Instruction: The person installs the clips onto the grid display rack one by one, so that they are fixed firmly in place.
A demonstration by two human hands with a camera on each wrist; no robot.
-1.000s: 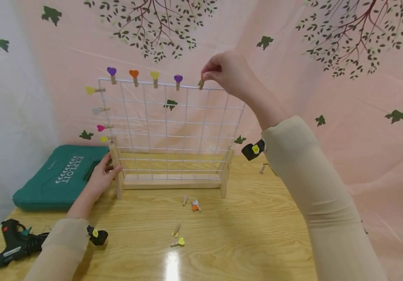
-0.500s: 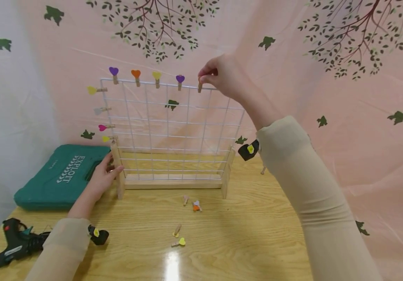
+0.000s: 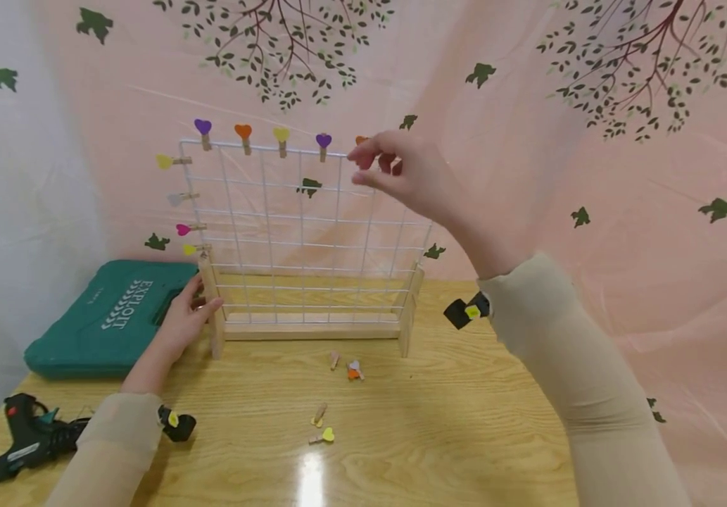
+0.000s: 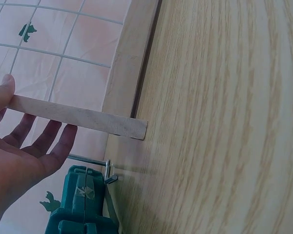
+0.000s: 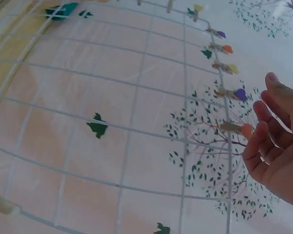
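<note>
Right hand (image 3: 407,172) empty, thumb parted, just beside the orange-heart clip (image 5: 233,126) on the wire grid's (image 3: 300,151) top edge. Left hand (image 3: 182,317) grips left leg (image 3: 211,304). Clipping looks done; next calls for fetching loose clips (image 3: 355,371) off the near tabletop (image 3: 464,408).

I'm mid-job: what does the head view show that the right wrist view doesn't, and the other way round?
Only head: the black glue gun and the loose heart-topped wooden clips on the wood-grain table.
Only right wrist: the orange-heart clip's wooden body, which the right hand hides from the head camera.
Both: that hand, the white wire grid, and four wooden clips with purple, orange, yellow and purple hearts along its edge.
</note>
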